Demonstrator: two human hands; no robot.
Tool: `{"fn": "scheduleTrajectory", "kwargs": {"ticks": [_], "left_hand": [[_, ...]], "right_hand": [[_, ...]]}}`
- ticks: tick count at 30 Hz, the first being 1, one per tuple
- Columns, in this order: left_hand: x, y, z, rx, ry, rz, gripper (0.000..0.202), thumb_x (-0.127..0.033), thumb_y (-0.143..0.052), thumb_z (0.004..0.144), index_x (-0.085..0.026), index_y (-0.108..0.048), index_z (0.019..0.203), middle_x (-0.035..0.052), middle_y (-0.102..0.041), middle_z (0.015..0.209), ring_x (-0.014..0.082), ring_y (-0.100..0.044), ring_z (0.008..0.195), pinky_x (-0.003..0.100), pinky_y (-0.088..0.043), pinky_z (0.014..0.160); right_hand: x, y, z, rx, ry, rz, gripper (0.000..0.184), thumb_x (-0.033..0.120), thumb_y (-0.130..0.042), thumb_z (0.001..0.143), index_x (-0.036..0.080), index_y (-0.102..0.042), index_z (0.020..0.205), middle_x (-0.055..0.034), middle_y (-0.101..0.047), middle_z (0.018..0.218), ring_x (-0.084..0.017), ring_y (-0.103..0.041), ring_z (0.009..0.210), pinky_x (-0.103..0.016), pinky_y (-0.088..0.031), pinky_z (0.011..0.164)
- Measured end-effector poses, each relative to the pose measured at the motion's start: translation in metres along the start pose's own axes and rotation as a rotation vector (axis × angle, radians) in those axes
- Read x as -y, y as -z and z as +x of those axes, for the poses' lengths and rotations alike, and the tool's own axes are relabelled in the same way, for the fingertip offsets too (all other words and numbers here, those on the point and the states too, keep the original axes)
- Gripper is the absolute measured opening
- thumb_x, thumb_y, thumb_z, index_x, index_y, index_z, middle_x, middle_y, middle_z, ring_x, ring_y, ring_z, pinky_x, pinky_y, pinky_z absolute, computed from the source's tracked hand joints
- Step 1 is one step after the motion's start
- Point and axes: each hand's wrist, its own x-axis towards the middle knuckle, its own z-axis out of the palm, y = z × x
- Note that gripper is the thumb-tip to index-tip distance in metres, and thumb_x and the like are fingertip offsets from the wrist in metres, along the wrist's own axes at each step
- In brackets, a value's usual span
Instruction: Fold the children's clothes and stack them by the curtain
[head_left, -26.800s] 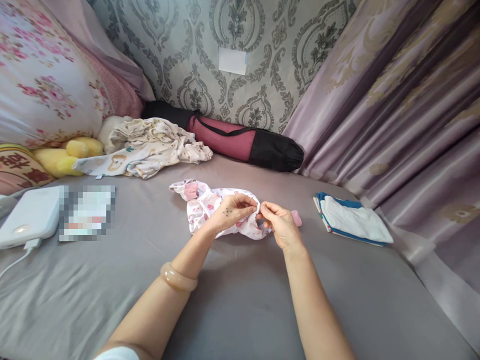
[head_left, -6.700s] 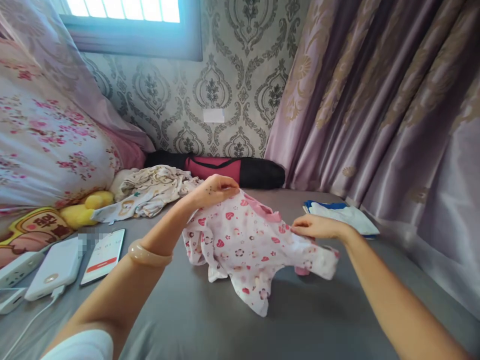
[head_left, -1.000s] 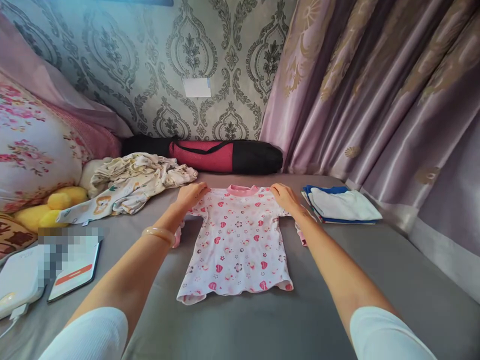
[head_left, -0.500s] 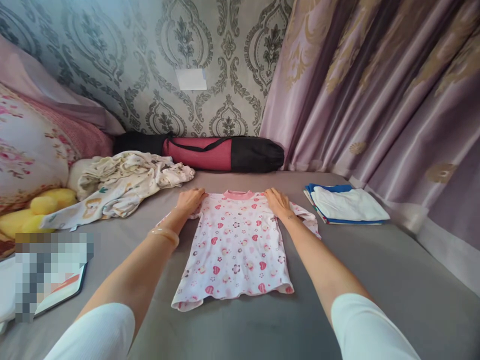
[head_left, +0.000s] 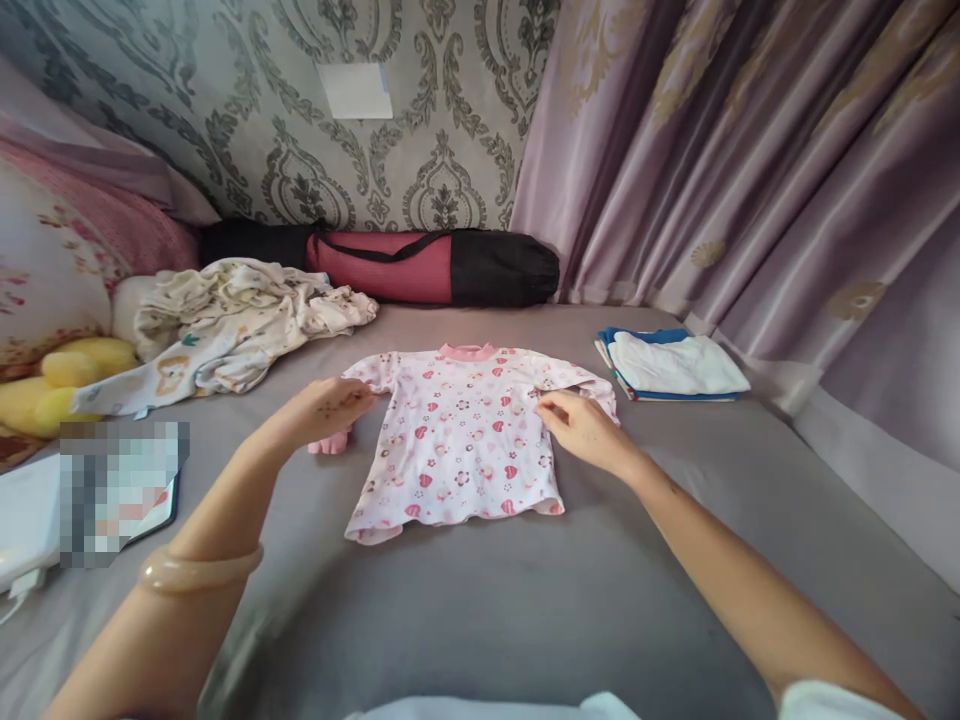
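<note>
A child's long-sleeved shirt [head_left: 465,440], white with pink hearts and flowers and a pink collar, lies spread on the grey bed sheet [head_left: 450,620]. My left hand [head_left: 330,410] is over its left sleeve, with the fingers drawn together near the sleeve's lower edge. A pink cuff [head_left: 330,442] shows below that hand. Over the shirt's right side, close to the underarm, my right hand [head_left: 581,425] has thumb and fingers pinched together. Whether either hand grips cloth cannot be made out. A pale bangle [head_left: 199,572] circles my left forearm.
Folded white and blue clothes [head_left: 671,365] lie at the right. At the left are crumpled patterned clothes [head_left: 247,320], a yellow plush toy [head_left: 67,385], and a white device [head_left: 26,520] beside a blurred-out item [head_left: 124,490]. A red and black roll bag [head_left: 382,265] lies along the wall.
Both hands have left the shirt's shoulders and come back toward me, the left one to the sleeve, the right one to the side. The view has tilted down. The shirt still lies flat.
</note>
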Motion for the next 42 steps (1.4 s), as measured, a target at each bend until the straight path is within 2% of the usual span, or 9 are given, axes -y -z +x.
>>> {"fn": "scheduleTrajectory", "kwargs": {"ticks": [3,5,11,17,21,28,32,37,42], "left_hand": [[0.002,-0.008,-0.041,0.127,0.090,-0.086,0.038,-0.054,-0.048,0.080,-0.022,-0.057,0.062,0.0011,-0.064,0.058,0.0143,-0.057,0.050,0.023,-0.043,0.052],[-0.001,-0.016,-0.063,0.136,0.184,-0.193,0.039,-0.055,-0.047,0.079,-0.021,-0.055,0.062,0.0021,-0.065,0.059,0.0142,-0.058,0.049,0.022,-0.043,0.047],[-0.022,-0.039,-0.100,0.098,0.366,-0.341,0.036,-0.050,-0.050,0.077,-0.018,-0.059,0.064,0.0028,-0.064,0.058,0.0156,-0.059,0.051,0.023,-0.044,0.046],[-0.032,-0.061,-0.099,-0.013,0.461,-0.443,0.031,-0.045,-0.053,0.076,-0.016,-0.065,0.076,-0.0026,-0.057,0.052,0.0115,-0.049,0.042,0.022,-0.037,0.044],[-0.031,-0.072,-0.096,-0.083,0.484,-0.574,0.037,-0.047,-0.065,0.067,-0.014,-0.065,0.084,-0.0024,-0.058,0.057,0.0108,-0.047,0.047,0.021,-0.031,0.042],[-0.028,-0.070,-0.096,-0.040,0.385,-0.642,0.038,-0.052,-0.065,0.067,-0.017,-0.052,0.062,-0.0065,-0.037,0.049,0.0066,-0.032,0.045,0.020,-0.021,0.042],[-0.032,-0.067,-0.091,-0.174,0.430,-0.520,0.030,-0.045,-0.057,0.075,-0.018,-0.047,0.065,-0.0045,-0.040,0.054,0.0085,-0.040,0.050,0.019,-0.026,0.041],[-0.034,-0.066,-0.091,-0.049,0.574,-0.569,0.025,-0.042,-0.052,0.081,-0.018,-0.053,0.088,-0.0004,-0.054,0.061,0.0122,-0.049,0.044,0.024,-0.039,0.041],[-0.022,-0.063,-0.103,-0.049,0.437,-0.248,0.034,-0.050,-0.058,0.075,-0.018,-0.058,0.088,0.0057,-0.064,0.074,0.0189,-0.059,0.057,0.027,-0.042,0.047]], "right_hand": [[0.007,-0.008,-0.049,0.054,-0.111,0.028,0.024,0.044,-0.052,0.086,0.022,-0.060,0.094,-0.0033,-0.066,0.095,-0.014,-0.061,0.066,-0.028,-0.046,0.069],[0.008,-0.014,-0.072,0.079,-0.142,0.024,0.030,0.048,-0.055,0.083,0.024,-0.057,0.100,-0.0039,-0.064,0.098,-0.014,-0.062,0.066,-0.029,-0.048,0.069],[0.007,-0.032,-0.097,0.051,-0.089,-0.001,0.032,0.040,-0.056,0.083,0.026,-0.050,0.111,-0.0072,-0.058,0.109,-0.017,-0.062,0.077,-0.028,-0.051,0.066],[0.012,-0.048,-0.085,-0.047,-0.080,-0.064,0.031,0.018,-0.045,0.078,0.022,-0.050,0.109,-0.0075,-0.056,0.108,-0.015,-0.059,0.070,-0.030,-0.050,0.070],[0.010,-0.053,-0.081,-0.062,-0.015,-0.081,0.040,0.011,-0.041,0.074,0.021,-0.052,0.111,-0.0091,-0.055,0.112,-0.020,-0.060,0.088,-0.033,-0.050,0.080],[0.008,-0.040,-0.089,-0.014,0.083,-0.199,0.045,0.008,-0.037,0.079,0.023,-0.055,0.117,-0.0096,-0.050,0.120,-0.021,-0.056,0.107,-0.030,-0.048,0.087],[0.015,-0.035,-0.095,0.062,0.110,-0.266,0.046,0.006,-0.033,0.083,0.023,-0.057,0.118,-0.0100,-0.051,0.121,-0.021,-0.056,0.105,-0.030,-0.047,0.087],[0.017,-0.036,-0.099,0.105,0.145,-0.349,0.047,0.007,-0.030,0.087,0.023,-0.058,0.120,-0.0099,-0.054,0.123,-0.023,-0.053,0.109,-0.033,-0.048,0.086],[0.014,-0.033,-0.106,0.168,0.151,-0.342,0.046,0.011,-0.031,0.090,0.026,-0.058,0.124,-0.0084,-0.056,0.126,-0.023,-0.054,0.109,-0.037,-0.048,0.089]]}}
